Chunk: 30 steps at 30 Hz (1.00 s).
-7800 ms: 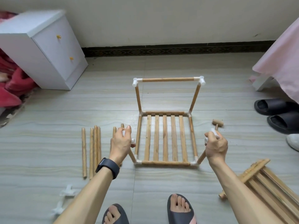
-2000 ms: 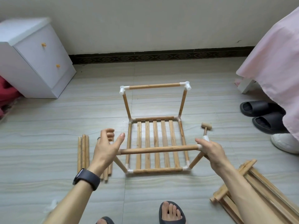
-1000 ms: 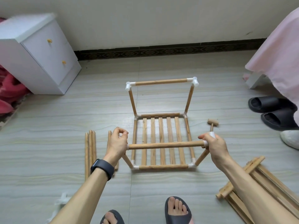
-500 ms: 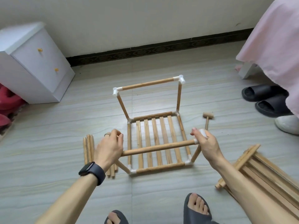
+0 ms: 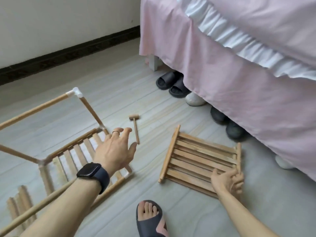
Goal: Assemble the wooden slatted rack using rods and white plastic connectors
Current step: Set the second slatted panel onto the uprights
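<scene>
Both hands have let go of the frame. The left grip hovers spread above its right corner. The right grip, fingers spread, touches the slat panels right of the frame, probably the next shelf. The bed skirt crowds the panels' far edge, and the floor toward the frame is open.

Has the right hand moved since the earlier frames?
Yes: the right hand has gone rightward, away from the mallet, off the rack onto the loose slat panel.
</scene>
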Motion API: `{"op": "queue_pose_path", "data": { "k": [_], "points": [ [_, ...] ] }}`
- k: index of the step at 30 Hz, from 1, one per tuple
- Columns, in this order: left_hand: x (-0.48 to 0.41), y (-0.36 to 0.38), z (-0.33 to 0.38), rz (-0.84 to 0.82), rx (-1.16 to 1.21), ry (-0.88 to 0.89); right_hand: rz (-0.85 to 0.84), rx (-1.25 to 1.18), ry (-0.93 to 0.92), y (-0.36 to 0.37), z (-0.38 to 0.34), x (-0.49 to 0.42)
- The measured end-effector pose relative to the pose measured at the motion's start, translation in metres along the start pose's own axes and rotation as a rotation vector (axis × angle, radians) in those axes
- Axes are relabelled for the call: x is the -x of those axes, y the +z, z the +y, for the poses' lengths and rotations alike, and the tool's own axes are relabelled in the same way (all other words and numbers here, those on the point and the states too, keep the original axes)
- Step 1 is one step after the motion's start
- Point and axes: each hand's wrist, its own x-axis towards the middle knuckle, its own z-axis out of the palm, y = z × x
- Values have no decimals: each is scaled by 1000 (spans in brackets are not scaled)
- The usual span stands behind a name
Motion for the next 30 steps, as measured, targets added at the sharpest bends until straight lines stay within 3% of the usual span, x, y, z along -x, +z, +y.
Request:
{"op": "queue_pose_path", "data": {
  "k": [3,5,11,19,24,27,30],
  "points": [
    [-8,19,-2,20,65,-97,-161,70,196,-9,21,-25],
    [-6,28,-5,72,8,-153,-259,128,229,-14,31,-34],
    [-1,34,-1,66,-32,-174,-219,86,205,-31,54,-40],
    [8,1,-2,43,127,-147,-63,-177,-323,-88,6,-7],
    [14,-67,-28,143,266,-153,8,-616,-642,-134,-89,43],
    [30,-110,-56,256,401,-185,-91,-834,-717,-148,-161,86],
    [55,-136,-97,349,601,-217,-320,-947,-750,-138,-223,131]
  ]
}}
